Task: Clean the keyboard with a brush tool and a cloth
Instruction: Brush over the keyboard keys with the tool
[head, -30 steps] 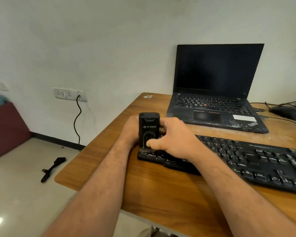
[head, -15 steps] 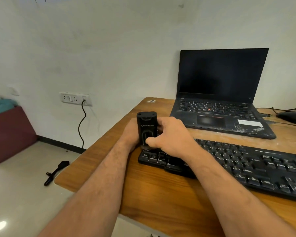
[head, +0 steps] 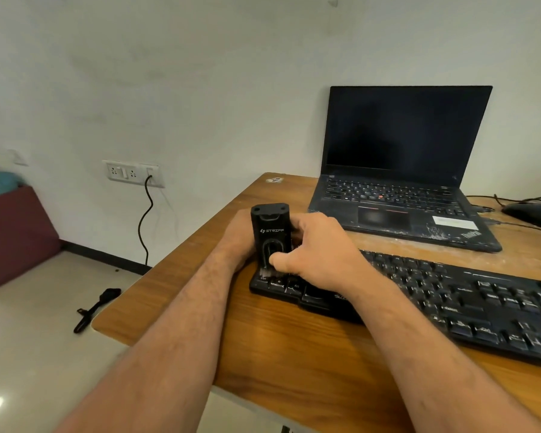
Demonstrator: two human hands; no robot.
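Black plastic, squared and upright, the brush tool (head: pixel 270 235) stands on the left end of the keyboard (head: pixel 434 295), its pale bristles splayed against the keys by the Ctrl corner. Against the picture a second ago little has changed: the brush sits at the same corner, perhaps a touch nearer the front row, and most of the apparent shift is the head tilting. I judge that brushing has only just begun at this end, with the long run of keys to the right of the fingers untouched and the cloth step not started; no cloth is in view.

The right hand (head: pixel 319 254) is closed round the brush, thumb pressed on its near face and fingers curled behind it. The left hand (head: pixel 239 239) is wrapped against the brush's far left side, mostly hidden by it, and seems to steady the brush or the keyboard's end; which, I cannot tell.

The keyboard looks dusty, with pale flecks between the keys. Beyond the fingers stands an open laptop (head: pixel 403 170), screen dark, on the wooden desk (head: pixel 294 348).
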